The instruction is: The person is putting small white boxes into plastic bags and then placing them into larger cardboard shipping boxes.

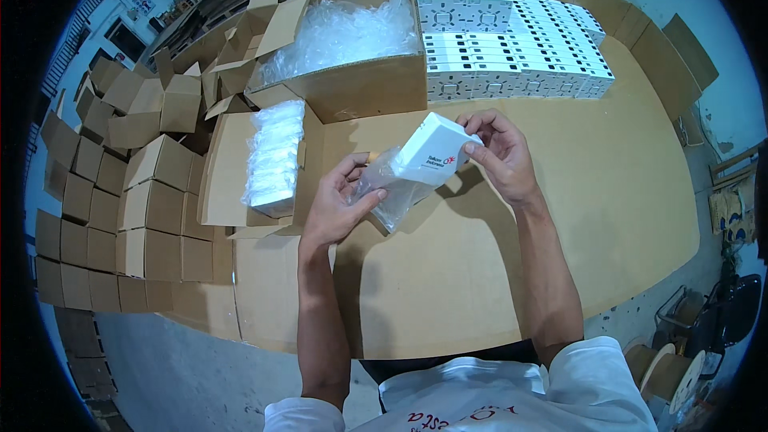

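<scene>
Above the cardboard-covered table, a flat white box (433,152) with small print sits tilted, its lower left end inside a clear plastic bag (392,192). My left hand (342,198) pinches the bag near its mouth. At the box's upper right end, the fingers and thumb of my right hand (500,156) grip its edge. To the left stands an open cardboard carton (220,168); in it a row of white boxes wrapped in clear plastic (274,160) is lined up.
Beyond my hands, a large carton (360,88) holds a heap of clear plastic bags (344,32). Stacks of white boxes (512,72) stand to its right. Several small brown cartons (152,224) are piled at the left. Cable spools (672,376) and a black chair (732,312) are at lower right.
</scene>
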Demonstrator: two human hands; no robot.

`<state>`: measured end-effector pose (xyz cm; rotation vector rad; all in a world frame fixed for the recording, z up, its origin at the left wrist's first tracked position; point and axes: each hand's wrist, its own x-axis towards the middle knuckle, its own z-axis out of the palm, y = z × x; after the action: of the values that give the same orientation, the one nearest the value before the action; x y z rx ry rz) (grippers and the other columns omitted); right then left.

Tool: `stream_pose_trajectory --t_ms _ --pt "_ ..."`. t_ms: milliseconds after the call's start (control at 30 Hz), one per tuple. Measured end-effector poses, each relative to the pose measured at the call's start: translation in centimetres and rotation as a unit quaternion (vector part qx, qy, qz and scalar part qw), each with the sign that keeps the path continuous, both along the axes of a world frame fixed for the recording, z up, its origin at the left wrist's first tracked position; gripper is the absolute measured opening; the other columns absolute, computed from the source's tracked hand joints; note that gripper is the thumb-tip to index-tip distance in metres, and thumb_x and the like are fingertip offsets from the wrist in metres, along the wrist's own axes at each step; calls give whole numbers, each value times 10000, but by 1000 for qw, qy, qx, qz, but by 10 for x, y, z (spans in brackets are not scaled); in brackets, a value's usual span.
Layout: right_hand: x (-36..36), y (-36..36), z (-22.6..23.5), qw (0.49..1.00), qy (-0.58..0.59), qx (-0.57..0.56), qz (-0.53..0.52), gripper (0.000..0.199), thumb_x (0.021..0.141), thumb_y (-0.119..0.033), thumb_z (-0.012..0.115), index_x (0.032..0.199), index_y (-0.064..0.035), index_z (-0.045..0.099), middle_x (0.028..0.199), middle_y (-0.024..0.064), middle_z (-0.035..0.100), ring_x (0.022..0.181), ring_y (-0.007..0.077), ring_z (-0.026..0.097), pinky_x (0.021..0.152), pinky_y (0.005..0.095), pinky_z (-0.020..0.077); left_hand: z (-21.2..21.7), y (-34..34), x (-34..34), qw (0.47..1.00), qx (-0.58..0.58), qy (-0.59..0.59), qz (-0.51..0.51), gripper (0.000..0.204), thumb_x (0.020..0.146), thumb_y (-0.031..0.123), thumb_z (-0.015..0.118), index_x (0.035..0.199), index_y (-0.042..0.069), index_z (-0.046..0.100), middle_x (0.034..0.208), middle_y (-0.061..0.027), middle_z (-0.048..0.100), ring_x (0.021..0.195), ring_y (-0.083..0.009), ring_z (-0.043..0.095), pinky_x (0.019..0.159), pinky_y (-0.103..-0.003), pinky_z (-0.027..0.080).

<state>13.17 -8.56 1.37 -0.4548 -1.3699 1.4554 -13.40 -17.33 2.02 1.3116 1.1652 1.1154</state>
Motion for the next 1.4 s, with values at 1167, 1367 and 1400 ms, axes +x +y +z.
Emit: stream_pose_trajectory --t_ms 1167,1367,1400 --pt "-37 -16 -13 975 -132 -176 -12 275 893 -127 734 1040 -14 532 867 42 635 775 93 625 673 241 519 -25 18 37 972 -52 -207 93 351 948 126 674 1248 -20 563 1127 -97 677 1000 -130 642 894 -301 516" --pt "-33 -11 -23 978 -38 -205 3 100 956 -93 643 988 2 651 856 37 677 757 88 625 666 244 522 -24 19 33 974 -33 -211 80 426 947 13 624 1342 -38 472 1232 -131 624 1109 -177 619 964 -332 525" --pt "-34 -11 -23 978 -37 -206 4 100 956 -93 643 988 2 651 856 37 677 757 88 625 666 244 522 -25 19 32 974 -33 -211 80 426 947 13 624 1342 -38 472 1232 -131 624 1109 -177 619 964 -332 525"
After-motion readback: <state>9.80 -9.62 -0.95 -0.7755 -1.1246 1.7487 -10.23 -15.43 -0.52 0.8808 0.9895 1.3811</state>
